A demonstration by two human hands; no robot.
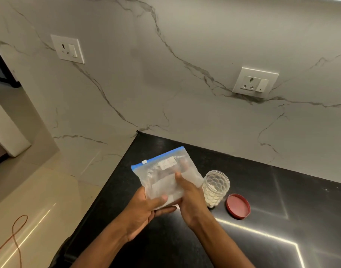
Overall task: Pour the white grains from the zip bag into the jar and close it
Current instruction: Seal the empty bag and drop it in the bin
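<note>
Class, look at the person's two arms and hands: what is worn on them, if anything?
Nothing shows on either. The left hand and right hand are bare, with no gloves, rings, watch or bands visible. Both forearms are uncovered to the frame's lower edge; no sleeve comes into view.

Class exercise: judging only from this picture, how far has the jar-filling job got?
Done: the red lid is off, lying beside the open jar, which already holds some white grains. In hand: both the left hand and right hand hold the zip bag upright. Left: pouring, then closing the jar.
</note>
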